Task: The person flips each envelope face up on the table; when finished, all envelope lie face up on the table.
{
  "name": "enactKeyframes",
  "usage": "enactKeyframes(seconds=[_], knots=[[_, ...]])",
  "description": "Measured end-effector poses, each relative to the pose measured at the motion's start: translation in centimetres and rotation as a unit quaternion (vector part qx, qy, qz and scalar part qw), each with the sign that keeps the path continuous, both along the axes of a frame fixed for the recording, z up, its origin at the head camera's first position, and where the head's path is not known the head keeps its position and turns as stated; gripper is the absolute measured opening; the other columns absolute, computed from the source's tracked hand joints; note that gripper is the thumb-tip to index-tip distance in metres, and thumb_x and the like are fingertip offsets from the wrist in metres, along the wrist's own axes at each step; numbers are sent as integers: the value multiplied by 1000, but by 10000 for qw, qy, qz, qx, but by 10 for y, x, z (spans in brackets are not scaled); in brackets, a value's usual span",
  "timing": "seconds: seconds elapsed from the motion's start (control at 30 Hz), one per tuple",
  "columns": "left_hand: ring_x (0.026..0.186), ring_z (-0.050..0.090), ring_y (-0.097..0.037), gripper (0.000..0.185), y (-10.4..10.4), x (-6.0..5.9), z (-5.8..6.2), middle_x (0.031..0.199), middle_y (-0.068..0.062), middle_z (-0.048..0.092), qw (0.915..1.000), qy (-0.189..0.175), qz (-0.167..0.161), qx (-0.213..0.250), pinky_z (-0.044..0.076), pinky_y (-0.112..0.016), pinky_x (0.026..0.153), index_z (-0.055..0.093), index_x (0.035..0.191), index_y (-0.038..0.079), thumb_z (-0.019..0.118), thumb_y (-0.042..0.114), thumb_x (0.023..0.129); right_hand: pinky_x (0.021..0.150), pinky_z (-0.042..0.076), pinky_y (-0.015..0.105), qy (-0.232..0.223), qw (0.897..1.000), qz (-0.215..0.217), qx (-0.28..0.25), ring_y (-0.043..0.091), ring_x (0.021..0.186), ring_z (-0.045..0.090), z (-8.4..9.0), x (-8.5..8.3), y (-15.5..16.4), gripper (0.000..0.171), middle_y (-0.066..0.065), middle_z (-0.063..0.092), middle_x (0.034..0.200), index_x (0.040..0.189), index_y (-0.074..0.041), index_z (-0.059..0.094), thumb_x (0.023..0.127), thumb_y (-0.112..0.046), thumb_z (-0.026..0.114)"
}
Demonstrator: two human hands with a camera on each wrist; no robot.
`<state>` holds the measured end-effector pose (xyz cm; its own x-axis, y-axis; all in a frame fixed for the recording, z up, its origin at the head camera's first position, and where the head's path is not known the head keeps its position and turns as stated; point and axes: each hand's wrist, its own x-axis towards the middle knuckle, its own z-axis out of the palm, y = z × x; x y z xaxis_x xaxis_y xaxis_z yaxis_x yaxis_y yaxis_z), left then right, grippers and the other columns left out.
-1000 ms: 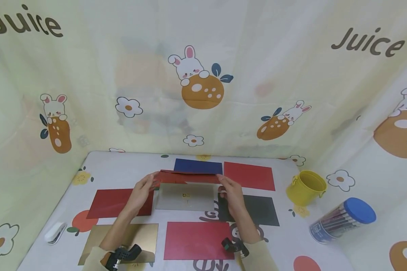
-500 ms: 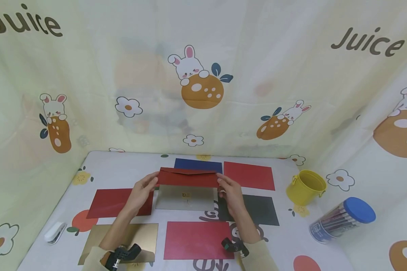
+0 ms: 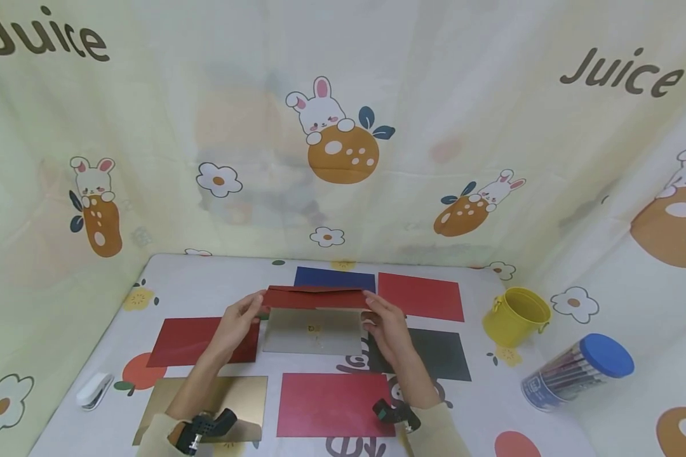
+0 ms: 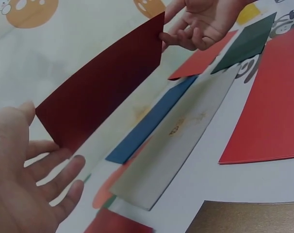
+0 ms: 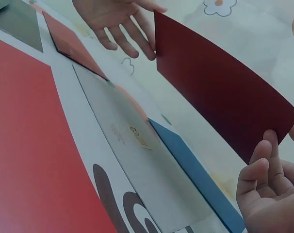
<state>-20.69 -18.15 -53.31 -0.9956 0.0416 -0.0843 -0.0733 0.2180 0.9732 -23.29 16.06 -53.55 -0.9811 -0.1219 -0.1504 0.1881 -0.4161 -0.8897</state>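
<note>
Dark red envelope (image 3: 316,297) is held in the air above the table (image 3: 206,279), flap side toward the head camera, over the far edge of a silver envelope (image 3: 314,332) lying flat. Left hand (image 3: 237,324) holds its left end: thumb behind the edge, fingers spread and nearly straight. Right hand (image 3: 385,325) holds the right end, fingers loosely curled at the corner, thumb on the far side.

Blue envelope (image 3: 334,278) lies just behind it, red one (image 3: 421,296) to the right. Black envelope (image 3: 434,354) sits near the right wrist. Yellow bucket (image 3: 516,315) and pen jar (image 3: 577,371) stand well apart at right; white stapler (image 3: 93,391) at left.
</note>
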Motion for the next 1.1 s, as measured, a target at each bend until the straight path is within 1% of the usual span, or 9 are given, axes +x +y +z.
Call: enactKeyframes(seconds=[0.13, 0.27, 0.4, 0.53, 0.7, 0.77, 0.9, 1.03, 1.1], knots=[[125, 55, -38, 59, -2, 0, 1, 137, -17, 60, 9998, -114, 130, -78, 41, -56, 108, 46, 152, 17, 47, 52, 104, 65, 45, 25, -44, 9996, 185, -204, 16, 84, 58, 2, 2, -3, 47, 10, 49, 134, 144, -1, 52, 101, -18, 61], [121, 57, -39, 58, -4, 1, 2, 140, -18, 58, 9992, -226, 308, -74, 41, -57, 108, 46, 151, 15, 47, 50, 104, 66, 46, 24, -47, 9995, 292, -132, 14, 84, 58, 2, 2, -7, 49, 7, 49, 133, 145, -2, 51, 100, -18, 62], [121, 58, -38, 59, -8, 1, 1, 138, -16, 60, 9992, -70, 383, -60, 43, -54, 107, 49, 150, 13, 50, 50, 103, 68, 47, 26, -37, 9996, 263, 135, 13, 84, 59, -1, 1, -11, 51, 8, 51, 126, 144, -4, 53, 97, -18, 66], [121, 60, -36, 59, -13, 2, -1, 130, -16, 66, 9992, 147, 364, -38, 44, -53, 107, 51, 148, 13, 54, 50, 101, 69, 47, 28, 27, 9986, 203, 478, 16, 86, 61, -3, 0, -16, 50, 10, 59, 114, 144, -7, 55, 96, -17, 67], [118, 60, -36, 52, -21, 3, -3, 123, -17, 68, 9990, 141, 416, -119, 44, -52, 106, 51, 148, 18, 59, 40, 101, 67, 48, 28, 158, 9967, 170, 777, 18, 90, 62, -3, -2, -24, 48, 6, 66, 104, 142, -12, 56, 95, -14, 67], [117, 60, -35, 52, -24, 3, -4, 125, -16, 67, 9985, 175, 454, -242, 46, -50, 103, 50, 149, 20, 62, 36, 101, 67, 49, 27, 210, 9951, 177, 949, 17, 89, 61, -4, -4, -29, 46, 5, 67, 105, 140, -12, 57, 95, -14, 67], [116, 61, -32, 58, -32, 0, -5, 129, -16, 64, 9961, 319, 549, -617, 51, -39, 93, 47, 151, 20, 68, 30, 98, 68, 50, 29, 358, 9871, 250, 1540, 16, 88, 61, -6, -12, -42, 43, 5, 68, 103, 138, -14, 59, 96, -14, 67], [114, 63, -33, 64, -44, -5, -9, 129, -20, 63, 9906, 437, 741, -1065, 53, -29, 83, 43, 152, 16, 72, 24, 95, 70, 52, 33, 565, 9738, 450, 2156, 20, 85, 62, -7, -22, -60, 42, 8, 69, 99, 138, -16, 57, 97, -11, 63], [113, 64, -35, 66, -49, -7, -12, 128, -22, 63, 9868, 464, 851, -1295, 54, -28, 78, 42, 152, 13, 73, 21, 94, 69, 52, 34, 734, 9654, 583, 2432, 22, 82, 63, -7, -27, -69, 43, 11, 69, 98, 139, -14, 56, 97, -8, 62]])
